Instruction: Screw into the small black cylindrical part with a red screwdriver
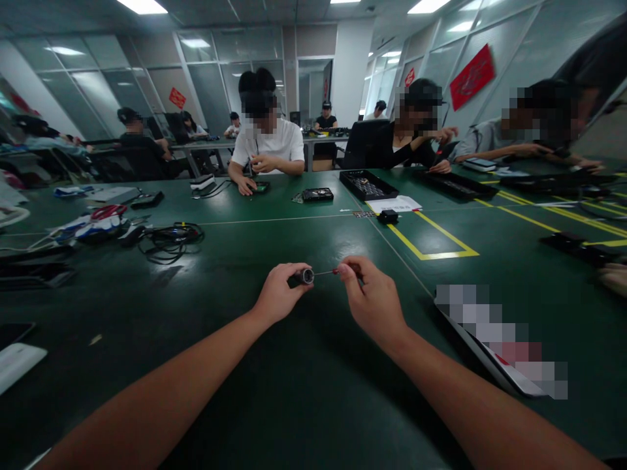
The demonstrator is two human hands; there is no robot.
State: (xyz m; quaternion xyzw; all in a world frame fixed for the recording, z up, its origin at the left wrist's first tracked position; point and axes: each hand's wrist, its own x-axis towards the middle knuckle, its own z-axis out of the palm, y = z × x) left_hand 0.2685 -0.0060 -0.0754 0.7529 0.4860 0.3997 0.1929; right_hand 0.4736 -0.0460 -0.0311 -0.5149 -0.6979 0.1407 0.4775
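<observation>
Above the green table (235, 405), my left hand (280, 292) is closed round a small dark cylindrical part (307, 276) with a round, ring-like end facing me. My right hand (371, 297) grips the reddish handle of a thin screwdriver (326, 272). Its metal shaft points left, and the tip meets the edge of the cylindrical part. Whether the tip sits in a screw is too small to tell. My fingers hide most of the handle and the back of the part.
Coiled black cables (172, 241) and a heap of other cords lie to the left. Further off are a black tray (368, 185), a small black block (388, 217) and yellow tape markings (448, 254). A flat pouch (465, 336) lies right. Several people sit around the tables.
</observation>
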